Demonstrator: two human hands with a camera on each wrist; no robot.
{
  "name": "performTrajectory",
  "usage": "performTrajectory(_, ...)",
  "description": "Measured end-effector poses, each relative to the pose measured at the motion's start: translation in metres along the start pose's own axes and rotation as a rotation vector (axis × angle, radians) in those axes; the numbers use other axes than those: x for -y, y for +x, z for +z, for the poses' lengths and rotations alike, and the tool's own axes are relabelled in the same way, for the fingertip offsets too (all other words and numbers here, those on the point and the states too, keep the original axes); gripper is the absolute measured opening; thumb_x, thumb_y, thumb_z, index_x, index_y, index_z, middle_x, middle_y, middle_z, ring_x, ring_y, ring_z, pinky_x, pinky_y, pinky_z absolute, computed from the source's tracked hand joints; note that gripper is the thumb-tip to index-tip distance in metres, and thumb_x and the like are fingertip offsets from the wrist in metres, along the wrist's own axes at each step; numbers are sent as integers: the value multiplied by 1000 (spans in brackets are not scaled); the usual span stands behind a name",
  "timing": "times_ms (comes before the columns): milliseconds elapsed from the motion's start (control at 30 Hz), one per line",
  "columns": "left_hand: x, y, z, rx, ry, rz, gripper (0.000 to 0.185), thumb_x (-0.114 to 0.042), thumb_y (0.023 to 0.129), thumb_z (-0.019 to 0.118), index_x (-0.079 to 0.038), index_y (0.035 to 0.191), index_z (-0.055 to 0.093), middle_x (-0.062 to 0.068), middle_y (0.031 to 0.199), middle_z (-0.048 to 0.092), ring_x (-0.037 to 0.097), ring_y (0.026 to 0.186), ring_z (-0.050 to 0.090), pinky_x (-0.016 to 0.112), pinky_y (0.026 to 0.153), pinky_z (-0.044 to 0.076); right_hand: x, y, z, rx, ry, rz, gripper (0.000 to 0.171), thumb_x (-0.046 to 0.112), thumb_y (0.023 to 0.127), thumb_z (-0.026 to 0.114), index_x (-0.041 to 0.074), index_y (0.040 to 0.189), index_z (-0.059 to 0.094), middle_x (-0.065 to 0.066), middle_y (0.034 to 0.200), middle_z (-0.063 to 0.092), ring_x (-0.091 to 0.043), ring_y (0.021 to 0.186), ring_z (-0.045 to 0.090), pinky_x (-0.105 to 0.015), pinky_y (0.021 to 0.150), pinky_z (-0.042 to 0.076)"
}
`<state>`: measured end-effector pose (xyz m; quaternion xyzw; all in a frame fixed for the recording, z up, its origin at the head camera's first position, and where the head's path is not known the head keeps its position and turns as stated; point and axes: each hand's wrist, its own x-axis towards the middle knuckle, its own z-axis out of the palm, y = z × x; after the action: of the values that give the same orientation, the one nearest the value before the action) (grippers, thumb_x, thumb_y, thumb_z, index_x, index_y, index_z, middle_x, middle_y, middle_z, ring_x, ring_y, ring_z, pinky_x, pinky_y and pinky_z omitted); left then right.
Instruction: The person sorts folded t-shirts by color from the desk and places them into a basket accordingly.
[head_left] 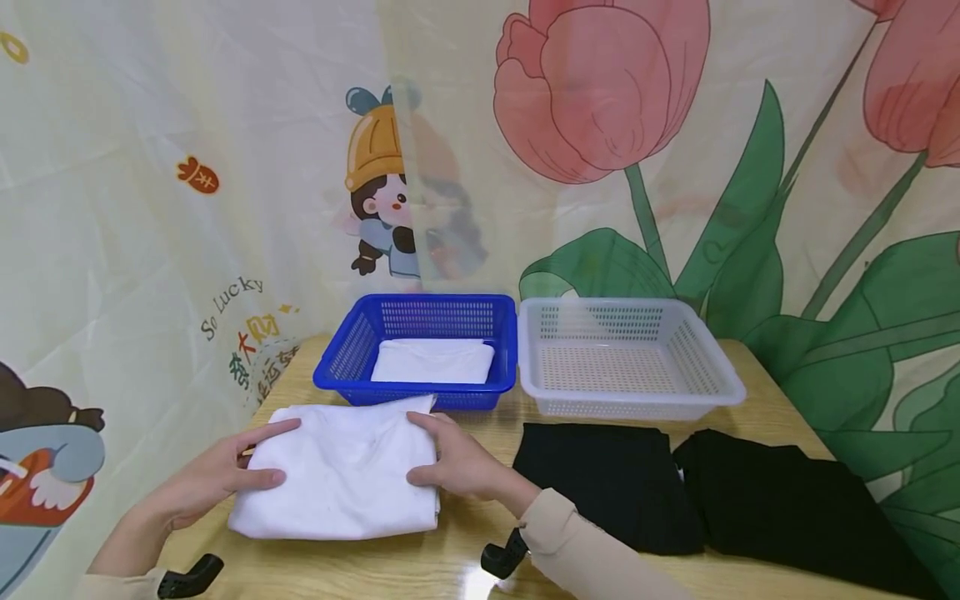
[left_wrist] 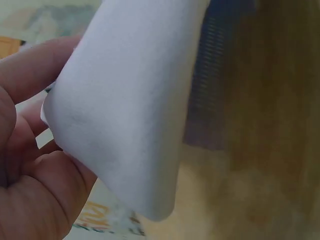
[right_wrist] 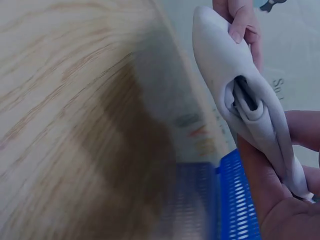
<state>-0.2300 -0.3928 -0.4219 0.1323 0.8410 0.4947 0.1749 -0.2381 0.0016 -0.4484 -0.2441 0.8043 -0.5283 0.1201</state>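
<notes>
Both hands hold a folded white cloth (head_left: 341, 479) between them, over the left part of the table in front of the blue basket (head_left: 420, 388). My left hand (head_left: 206, 477) grips its left side, thumb on the near face. At the right edge my right hand (head_left: 468, 461) pinches it, the thumb and a finger showing on top. Seen from the right wrist, the rolled layers of the cloth (right_wrist: 250, 112) open at the end. In the left wrist view a smooth corner of the cloth (left_wrist: 130, 115) hangs over the wood. Another folded white cloth (head_left: 433, 362) lies inside the blue basket.
A white plastic basket (head_left: 633, 403) stands against the blue one's right side. Two folded black cloths (head_left: 603, 487), the right one (head_left: 795, 512) larger, lie side by side on the wooden table (head_left: 375, 571). A printed curtain (head_left: 465, 150) hangs behind and at the left.
</notes>
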Motion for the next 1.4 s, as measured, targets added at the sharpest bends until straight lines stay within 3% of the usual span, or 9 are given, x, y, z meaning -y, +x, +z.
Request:
performTrajectory(200,-49,-11,-9,-19,-14,44,77,-11,102,71,-13,168,31,29,145,53,22,109,72,39,87,62,31,-10,-30,11,89,-27,83,12,93,83,22,164,42,-5,158,45,-19,122,57,-31,99,54)
performTrajectory(300,-72,-8,-10,-44,15,68,78,-11,102,71,-16,168,31,25,142,57,21,107,72,37,86,62,46,-12,-49,5,111,-30,83,10,94,81,21,165,40,-8,163,40,-24,123,60,-34,96,57)
performTrajectory(467,-104,13,-11,-101,65,90,82,-16,100,76,-17,169,32,28,151,47,19,109,69,32,86,60,60,-6,-76,-73,58,-26,88,17,92,84,21,166,37,-11,166,35,-30,133,53,-41,100,57)
performTrajectory(633,-126,49,-12,-111,90,64,87,-26,97,81,-20,169,32,29,158,40,29,118,59,30,88,57,62,6,-96,-139,-80,-10,94,25,89,87,22,167,35,-12,167,33,-29,140,44,-47,112,47)
performTrajectory(900,-141,104,-14,-103,-22,58,93,-27,95,83,-24,170,28,22,168,28,36,135,45,24,94,52,54,26,-143,-173,-51,30,95,14,91,85,21,169,31,-12,173,21,-30,157,28,-49,121,38)
performTrajectory(1000,-144,123,-15,-100,-53,46,94,-25,96,81,-26,171,24,20,175,14,37,145,37,38,111,48,49,35,-158,-166,-40,34,95,13,93,84,19,169,28,-13,175,17,-30,160,22,-49,123,35)
performTrajectory(1133,-145,148,-16,-106,-41,26,93,-22,98,80,-29,171,23,17,178,2,40,153,27,59,125,28,43,47,-167,-172,-34,48,94,10,94,81,17,170,26,-14,176,14,-31,161,21,-49,123,35)
performTrajectory(1400,-131,188,-12,-94,-84,-2,94,-15,96,80,-31,171,24,16,178,2,43,148,32,62,123,29,19,71,-171,-227,-43,119,94,6,94,81,19,170,27,-14,177,11,-34,161,19,-49,124,35)
